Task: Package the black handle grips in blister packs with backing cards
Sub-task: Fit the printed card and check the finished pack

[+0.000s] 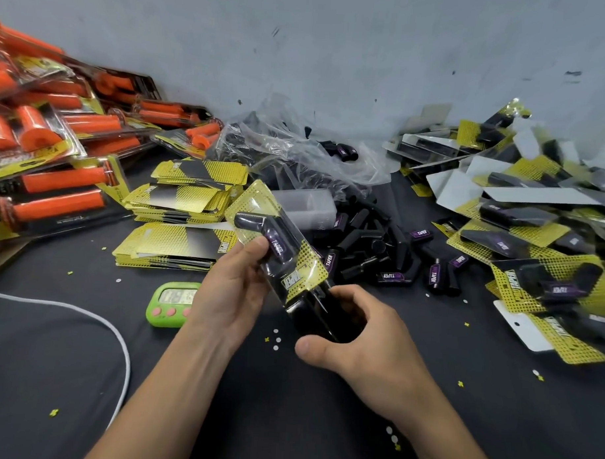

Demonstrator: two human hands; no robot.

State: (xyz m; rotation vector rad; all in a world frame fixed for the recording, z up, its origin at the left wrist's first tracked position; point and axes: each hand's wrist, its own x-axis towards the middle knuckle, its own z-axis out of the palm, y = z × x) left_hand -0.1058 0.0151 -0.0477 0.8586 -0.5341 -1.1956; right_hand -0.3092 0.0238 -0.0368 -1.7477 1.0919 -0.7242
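I hold one blister pack (pixel 286 259) tilted above the table, its yellow-and-black backing card inside and a black grip with a purple label showing through the clear shell. My left hand (pixel 234 288) grips its left side, thumb on the grip. My right hand (pixel 355 337) curls round the pack's lower black end. Loose black handle grips (pixel 389 253) lie heaped just behind. Stacks of backing cards (pixel 182 204) sit to the left of the pack.
Finished black packs (pixel 534 237) pile up at the right. Packs of orange grips (pixel 57 145) fill the far left. A crumpled clear plastic bag (pixel 290 150) lies by the wall. A green timer (pixel 171 303) and a white cable (pixel 119 339) lie near my left arm.
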